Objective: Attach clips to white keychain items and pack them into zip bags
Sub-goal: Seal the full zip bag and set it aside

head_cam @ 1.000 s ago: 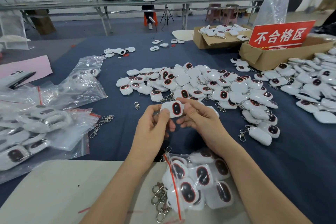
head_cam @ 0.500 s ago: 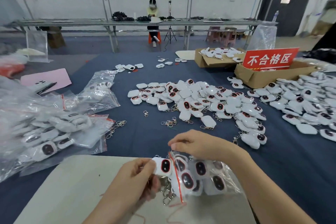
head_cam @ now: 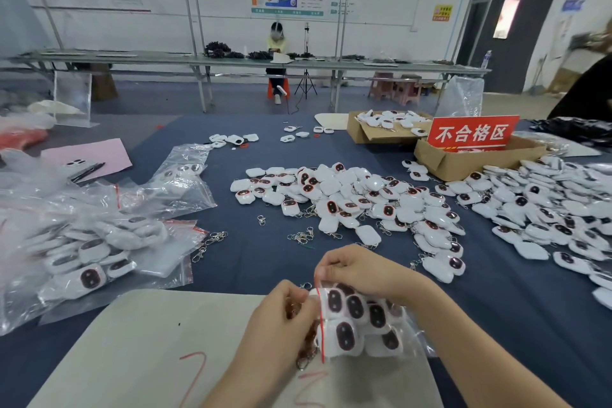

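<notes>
Keychain items [head_cam: 354, 306] filled a clear zip bag [head_cam: 409, 341] lying on the pale board [head_cam: 149, 341] near centre, between both hands. The right hand [head_cam: 357, 270] pinched the bag's red-striped mouth from its far side. The left hand [head_cam: 278, 318] curled at that mouth from the left, beside dangling metal clips [head_cam: 306, 358]; what it gripped was hidden.

White keychains [head_cam: 371, 195] with dark, red-ringed ovals; blue tablecloth [head_cam: 261, 262]; clear bag [head_cam: 374, 325] with a red zip line; red sign [head_cam: 472, 133] with white characters; brown cardboard box [head_cam: 463, 161]; pink paper [head_cam: 96, 152]; silver clips [head_cam: 302, 237].
</notes>
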Demonstrator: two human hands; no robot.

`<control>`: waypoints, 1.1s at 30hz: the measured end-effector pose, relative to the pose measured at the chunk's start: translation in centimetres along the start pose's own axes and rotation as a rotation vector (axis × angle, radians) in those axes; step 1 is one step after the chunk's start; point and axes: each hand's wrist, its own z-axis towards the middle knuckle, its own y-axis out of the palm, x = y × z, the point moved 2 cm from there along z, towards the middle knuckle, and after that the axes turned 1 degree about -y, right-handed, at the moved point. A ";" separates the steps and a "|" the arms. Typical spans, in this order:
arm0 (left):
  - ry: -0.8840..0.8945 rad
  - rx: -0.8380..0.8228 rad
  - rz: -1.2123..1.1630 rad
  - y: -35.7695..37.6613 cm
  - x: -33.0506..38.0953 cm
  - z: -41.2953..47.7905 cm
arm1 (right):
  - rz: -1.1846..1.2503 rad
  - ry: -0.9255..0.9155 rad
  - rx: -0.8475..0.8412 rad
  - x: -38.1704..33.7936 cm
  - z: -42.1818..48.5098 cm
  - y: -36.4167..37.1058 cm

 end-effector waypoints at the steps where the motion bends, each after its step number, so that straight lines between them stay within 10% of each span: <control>1: 0.038 -0.003 0.053 0.4 0.2 0.0 | 0.012 -0.005 0.017 -0.1 -0.2 -0.2; 8: 0.300 -0.102 0.087 2.4 1.6 -1.1 | 0.098 -0.087 0.253 -0.9 -1.9 -2.0; 20: 0.797 0.236 0.294 -1.6 6.2 -0.8 | 0.669 -0.284 0.655 -2.9 -4.8 -2.1; 26: 0.425 0.218 0.055 -1.6 2.1 -0.8 | 0.769 -0.269 0.697 -2.3 -4.7 -0.2; 33: 0.427 0.224 0.086 -1.3 3.8 -0.3 | 0.830 -0.276 0.739 -2.0 -5.1 -0.1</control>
